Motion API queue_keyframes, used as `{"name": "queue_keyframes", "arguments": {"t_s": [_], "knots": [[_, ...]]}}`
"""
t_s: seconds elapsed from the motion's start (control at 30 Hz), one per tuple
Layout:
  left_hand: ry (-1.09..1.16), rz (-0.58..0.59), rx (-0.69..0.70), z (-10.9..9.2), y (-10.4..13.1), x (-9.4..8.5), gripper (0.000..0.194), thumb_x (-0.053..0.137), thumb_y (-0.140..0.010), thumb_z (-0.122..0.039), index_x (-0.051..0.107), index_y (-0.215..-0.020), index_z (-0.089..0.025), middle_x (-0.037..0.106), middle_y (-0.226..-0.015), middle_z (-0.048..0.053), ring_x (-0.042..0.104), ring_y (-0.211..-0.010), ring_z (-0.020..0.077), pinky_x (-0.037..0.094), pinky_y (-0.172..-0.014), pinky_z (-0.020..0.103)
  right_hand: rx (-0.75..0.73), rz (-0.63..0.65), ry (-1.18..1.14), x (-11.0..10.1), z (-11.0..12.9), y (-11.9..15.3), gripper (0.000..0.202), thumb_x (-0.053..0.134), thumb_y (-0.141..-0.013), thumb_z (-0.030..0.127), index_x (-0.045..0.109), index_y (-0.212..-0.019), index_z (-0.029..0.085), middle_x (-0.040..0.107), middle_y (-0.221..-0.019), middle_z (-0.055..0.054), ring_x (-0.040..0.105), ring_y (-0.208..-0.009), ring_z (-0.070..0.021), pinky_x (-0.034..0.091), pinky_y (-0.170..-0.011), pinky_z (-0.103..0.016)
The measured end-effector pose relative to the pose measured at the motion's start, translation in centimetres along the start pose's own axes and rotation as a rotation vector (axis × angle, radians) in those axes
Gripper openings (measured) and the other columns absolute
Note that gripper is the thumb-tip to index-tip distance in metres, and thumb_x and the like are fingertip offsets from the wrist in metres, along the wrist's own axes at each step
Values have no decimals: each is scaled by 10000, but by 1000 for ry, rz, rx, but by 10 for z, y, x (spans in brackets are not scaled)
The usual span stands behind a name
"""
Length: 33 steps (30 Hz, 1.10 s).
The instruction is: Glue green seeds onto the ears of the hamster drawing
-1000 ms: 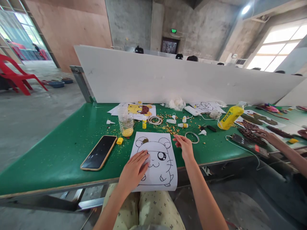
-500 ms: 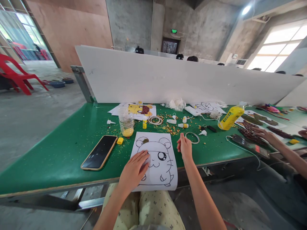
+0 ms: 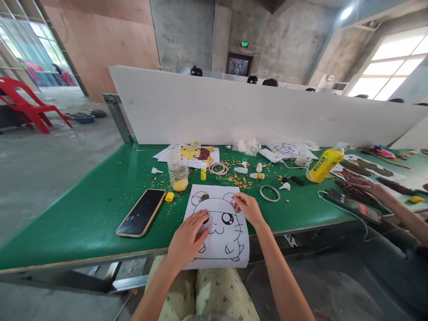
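A white sheet with a black-line hamster drawing lies at the near edge of the green table and hangs slightly over it. Small dark green grains fill part of the drawing's left ear. My left hand lies flat on the left side of the sheet, fingers stretched out. Over the right ear of the drawing is my right hand, its fingers bent and thumb near the fingertips; whether it holds anything is too small to tell. A clear jar with yellow grains stands beyond the sheet, beside a small yellow bottle.
A phone and yellow cap lie left of the sheet. Behind are scattered grains, glue bottles, rings and a yellow liquid bottle. At right, another person's hand touches dark grains. A white partition stands behind.
My right hand has moved left, from the bare table beside the sheet to over the drawing's right ear. My left hand stays on the paper. The view has shifted slightly.
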<state>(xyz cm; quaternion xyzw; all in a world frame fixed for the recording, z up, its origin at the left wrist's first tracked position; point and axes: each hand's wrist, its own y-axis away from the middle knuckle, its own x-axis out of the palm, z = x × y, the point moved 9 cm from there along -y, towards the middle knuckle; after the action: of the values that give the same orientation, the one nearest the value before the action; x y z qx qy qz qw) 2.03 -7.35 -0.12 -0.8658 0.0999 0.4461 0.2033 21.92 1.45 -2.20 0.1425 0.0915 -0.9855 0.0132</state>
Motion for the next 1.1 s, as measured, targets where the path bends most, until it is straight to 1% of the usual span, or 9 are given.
{"name": "queue_keyframes", "arguments": {"t_s": [0.17,0.27,0.37,0.47,0.57,0.7,0.77,0.93,1.1], "knots": [[272,-56,-127,16,2,-8,331,439,-879,-358,540,-1182,-270,450,-1355,33,403,-1254,219,346,-1040,382,-17,12,35,1,-2,-1,219,472,-803,358,624,-822,202,598,-605,12,554,-461,-114,411,-480,-223],[549,-141,-211,34,3,-15,270,526,-819,-337,607,-1048,-221,512,-1281,75,455,-1206,243,360,-1026,402,-28,22,36,2,-2,0,222,469,-805,365,620,-824,203,590,-598,11,553,-467,-121,413,-486,-230],[867,-226,-291,55,5,-19,254,620,-702,-241,611,-947,-175,582,-1178,94,529,-1119,249,412,-982,410,-35,29,33,3,-1,0,221,475,-801,366,623,-824,204,590,-601,8,554,-475,-128,415,-488,-236],[1034,-282,-350,68,7,-22,329,656,-606,-146,596,-929,-169,602,-1140,83,535,-1103,236,426,-970,399,-34,33,32,3,-2,0,216,477,-801,366,621,-825,207,592,-612,7,554,-478,-129,414,-494,-240],[1064,-287,-376,70,9,-22,369,678,-568,-117,601,-925,-168,601,-1134,75,538,-1079,216,447,-934,360,-28,37,32,4,-2,1,208,478,-802,360,618,-827,209,584,-610,13,551,-477,-127,410,-497,-240],[1037,-312,-416,71,11,-23,360,703,-557,-140,606,-903,-165,600,-1125,71,581,-944,186,495,-797,308,-23,37,27,4,-2,1,207,479,-798,356,622,-825,209,586,-611,15,550,-476,-124,412,-503,-242],[1038,-322,-423,70,11,-23,347,727,-552,-164,605,-876,-163,602,-1114,71,591,-924,190,503,-752,297,-24,35,23,3,-2,1,209,481,-795,357,625,-822,208,589,-610,15,550,-475,-124,415,-506,-244],[1058,-258,-405,65,8,-20,307,765,-571,-221,594,-818,-157,582,-1157,88,541,-1095,251,505,-797,304,-33,33,14,4,0,1,210,479,-800,354,626,-821,205,587,-606,12,546,-473,-123,409,-501,-241],[1065,-228,-399,64,8,-18,302,764,-593,-228,587,-829,-161,568,-1179,83,544,-1099,248,500,-852,324,-40,-3,-2,-2,5,2,209,490,-802,368,621,-833,208,586,-608,9,540,-467,-128,401,-485,-245]]}}
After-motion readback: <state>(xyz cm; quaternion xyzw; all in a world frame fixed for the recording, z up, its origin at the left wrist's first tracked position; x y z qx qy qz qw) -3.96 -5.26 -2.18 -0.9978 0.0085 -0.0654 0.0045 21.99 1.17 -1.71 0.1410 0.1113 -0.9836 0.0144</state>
